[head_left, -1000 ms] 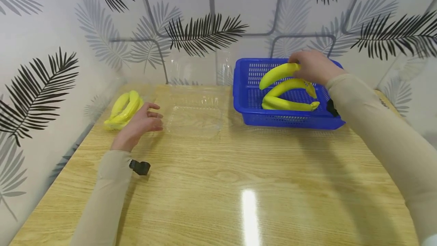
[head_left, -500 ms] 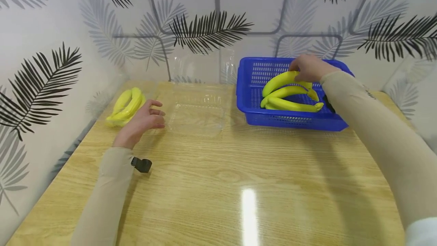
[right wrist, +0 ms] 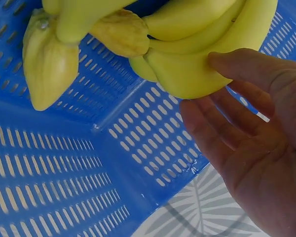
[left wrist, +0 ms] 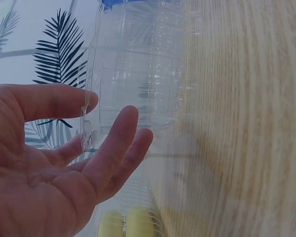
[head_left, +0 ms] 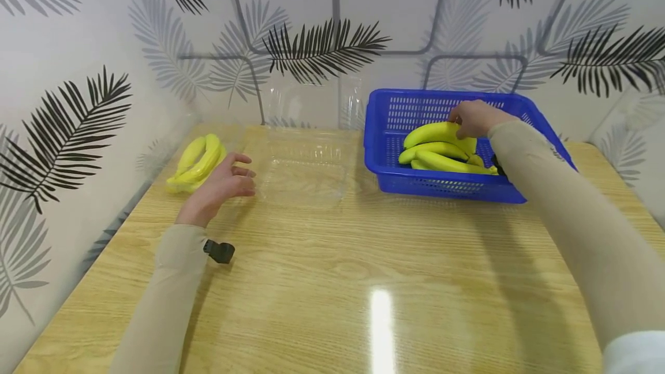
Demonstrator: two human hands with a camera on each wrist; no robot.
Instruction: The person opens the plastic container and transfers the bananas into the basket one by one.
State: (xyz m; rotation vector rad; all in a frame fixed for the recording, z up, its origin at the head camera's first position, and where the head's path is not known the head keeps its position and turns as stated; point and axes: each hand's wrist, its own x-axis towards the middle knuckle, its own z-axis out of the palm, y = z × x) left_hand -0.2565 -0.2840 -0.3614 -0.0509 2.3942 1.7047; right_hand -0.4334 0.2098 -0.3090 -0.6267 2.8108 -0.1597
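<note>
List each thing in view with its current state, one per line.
Right hand: open, thumb touching the basket bananas.
Basket bananas: lying in the blue basket.
Blue basket: upright on the table.
Left hand: open, fingers at the clear tray's edge.
Clear tray: open, nothing in it.
Left bananas: lying on the table.

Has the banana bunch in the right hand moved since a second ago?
Yes. The banana bunch was held up above the blue basket rim; now it lies lower, down on the other bananas inside, with the right hand touching it.
</note>
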